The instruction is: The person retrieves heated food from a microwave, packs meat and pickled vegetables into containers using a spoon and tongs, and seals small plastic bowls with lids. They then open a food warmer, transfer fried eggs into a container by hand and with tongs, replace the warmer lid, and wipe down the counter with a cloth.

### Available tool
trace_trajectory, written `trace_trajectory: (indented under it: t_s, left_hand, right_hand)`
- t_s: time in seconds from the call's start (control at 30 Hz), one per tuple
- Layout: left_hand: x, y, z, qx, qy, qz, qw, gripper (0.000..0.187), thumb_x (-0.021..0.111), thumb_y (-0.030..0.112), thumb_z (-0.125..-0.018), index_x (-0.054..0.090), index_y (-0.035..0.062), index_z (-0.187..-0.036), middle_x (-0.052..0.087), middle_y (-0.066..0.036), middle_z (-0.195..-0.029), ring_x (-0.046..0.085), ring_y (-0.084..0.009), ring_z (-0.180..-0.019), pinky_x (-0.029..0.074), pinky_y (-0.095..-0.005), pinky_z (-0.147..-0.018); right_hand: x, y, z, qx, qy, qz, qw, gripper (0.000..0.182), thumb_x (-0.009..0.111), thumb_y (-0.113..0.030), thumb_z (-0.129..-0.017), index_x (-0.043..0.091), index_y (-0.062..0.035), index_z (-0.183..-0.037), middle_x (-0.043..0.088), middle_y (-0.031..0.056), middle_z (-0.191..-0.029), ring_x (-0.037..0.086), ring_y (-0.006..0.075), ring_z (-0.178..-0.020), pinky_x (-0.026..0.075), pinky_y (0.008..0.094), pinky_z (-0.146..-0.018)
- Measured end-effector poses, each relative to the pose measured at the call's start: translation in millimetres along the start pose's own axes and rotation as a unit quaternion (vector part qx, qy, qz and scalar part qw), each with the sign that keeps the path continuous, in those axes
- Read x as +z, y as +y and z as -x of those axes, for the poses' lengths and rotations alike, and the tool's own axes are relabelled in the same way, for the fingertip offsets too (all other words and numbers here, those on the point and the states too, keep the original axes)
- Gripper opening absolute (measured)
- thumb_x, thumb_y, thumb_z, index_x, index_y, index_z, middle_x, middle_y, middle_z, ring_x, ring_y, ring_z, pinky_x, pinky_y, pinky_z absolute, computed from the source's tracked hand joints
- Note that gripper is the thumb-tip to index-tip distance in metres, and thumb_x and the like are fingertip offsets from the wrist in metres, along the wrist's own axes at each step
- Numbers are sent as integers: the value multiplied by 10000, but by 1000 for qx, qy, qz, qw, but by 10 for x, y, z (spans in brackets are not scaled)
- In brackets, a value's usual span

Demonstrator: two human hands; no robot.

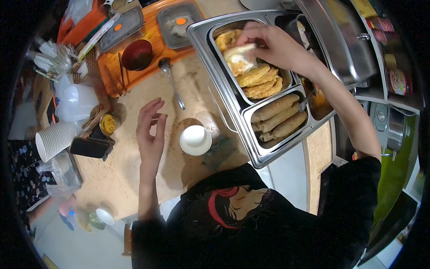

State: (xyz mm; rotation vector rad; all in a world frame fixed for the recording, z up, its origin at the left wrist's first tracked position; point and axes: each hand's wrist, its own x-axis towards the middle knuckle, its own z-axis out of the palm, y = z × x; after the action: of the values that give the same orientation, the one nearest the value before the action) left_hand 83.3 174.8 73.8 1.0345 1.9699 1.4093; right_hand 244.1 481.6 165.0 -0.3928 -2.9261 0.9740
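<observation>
My right hand is over the upper compartment of a steel food tray, its fingers pinched on a piece of fried egg. More folded yellow omelettes lie just below it in that compartment. Sausage-like rolls fill the compartment nearer my body. My left hand hovers over the table, fingers apart, holding nothing. To its right stands a white paper cup, with a spoon lying farther up the table.
An orange tray at the back carries a dark red bowl and lidded containers. Stacked paper cups, plastic tubs and a phone are at the left. A steel lid stands raised at the right.
</observation>
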Motion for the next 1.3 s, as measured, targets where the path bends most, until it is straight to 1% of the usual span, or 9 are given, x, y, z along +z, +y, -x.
trace_trajectory:
  t_s: [0.13,0.2,0.33,0.4,0.47,0.67,0.73,0.97,1.3]
  left_hand:
    - [57,373,-290,65,11,13,998,269,545,30,-867,594,47,-1131,541,-83,-1223,575,-165,-914,459,-269,-764]
    - [139,633,-457,217,25,-111,969,247,602,88,-828,627,76,-1073,575,-72,-1157,537,-207,-968,410,-330,-853]
    - [474,1097,-723,335,-19,-238,911,365,633,336,-790,645,62,-1032,613,-78,-1082,468,-290,-1090,316,-418,-963]
    - [695,1168,-832,339,-57,-242,907,397,625,364,-793,641,34,-1013,617,-88,-1059,464,-292,-1084,315,-426,-961]
    - [827,1203,-881,347,-96,-249,899,435,617,393,-796,638,6,-995,621,-98,-1035,461,-293,-1078,313,-434,-960]
    - [957,1186,-807,331,-160,-274,889,560,566,478,-811,617,-53,-985,619,-128,-975,479,-268,-994,341,-393,-900]
    - [982,1151,-778,334,-150,-269,891,575,566,486,-806,613,-54,-995,619,-126,-973,478,-257,-981,345,-384,-880]
    - [971,1151,-724,327,-138,-288,889,598,572,495,-793,604,-56,-1022,610,-117,-958,471,-231,-937,353,-352,-827]
    - [970,1135,-719,324,-131,-282,893,586,560,494,-805,605,-50,-1017,596,-115,-951,464,-224,-923,352,-339,-797]
  right_hand:
    - [-133,-323,284,-6,-6,142,990,286,593,53,-717,610,-42,-987,630,117,-951,599,275,-925,467,346,-842]
    - [-122,-349,396,1,-11,119,993,311,580,67,-714,608,-41,-1005,632,115,-969,596,264,-935,464,345,-844]
    - [-225,-317,356,-21,-37,12,999,366,549,94,-707,620,-33,-1042,648,131,-934,613,265,-838,482,343,-781]
    - [-280,-347,254,103,-100,-69,987,342,536,50,-731,627,-22,-1052,648,164,-834,621,288,-723,498,348,-700]
    - [-189,-159,138,139,53,47,988,307,530,-10,-761,627,-1,-1052,635,201,-783,635,326,-701,505,372,-666]
    - [139,-25,-149,198,6,154,968,381,554,-168,-837,546,63,-1140,611,263,-1004,596,387,-925,480,398,-803]
    - [196,6,-194,182,40,136,973,297,583,-180,-790,580,69,-952,601,298,-904,592,405,-889,483,433,-774]
    - [192,-39,-182,214,76,4,974,473,714,-278,-679,603,66,-984,623,242,-900,608,364,-872,476,401,-775]
    - [67,-221,-75,232,44,71,969,366,710,-280,-700,629,-16,-941,642,169,-837,624,324,-784,486,384,-696]
